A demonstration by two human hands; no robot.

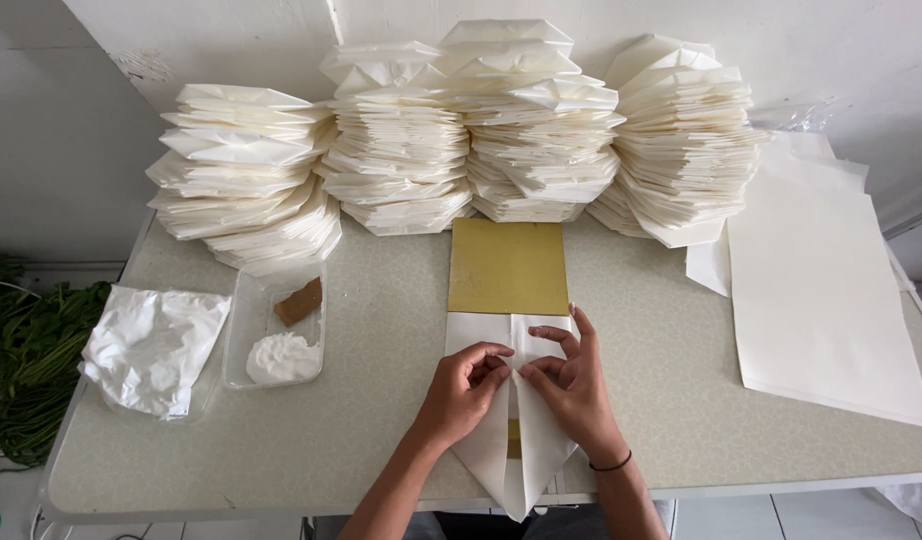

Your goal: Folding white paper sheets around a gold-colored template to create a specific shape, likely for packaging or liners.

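Both hands press a white paper sheet (526,420) folded around a mustard-yellow card template (508,266) at the near middle of the worktop (381,310). The left hand (461,392) and the right hand (573,385) sit close together, fingertips pinching the 2 flaps where they meet along the centre seam; neither is closed around anything, they only pin paper flat. The sheet's pointed lower end hangs over the worktop's 6 o'clock edge.

At 9 o'clock of the hands stands a clear plastic tray (243,330) with a dab of white paste (281,357) and a brown scrap, and beyond it a crumpled white bag (151,345). At 12 o'clock, 4 stacks of folded paper pieces (461,130) lean against the wall; at 3 o'clock lie flat sheets (821,300).

Judging from this, the flaps could spring open or crease crooked if finger pressure is uneven, and the overhanging point may bend. The leaning stacks look liable to slide forward if bumped.
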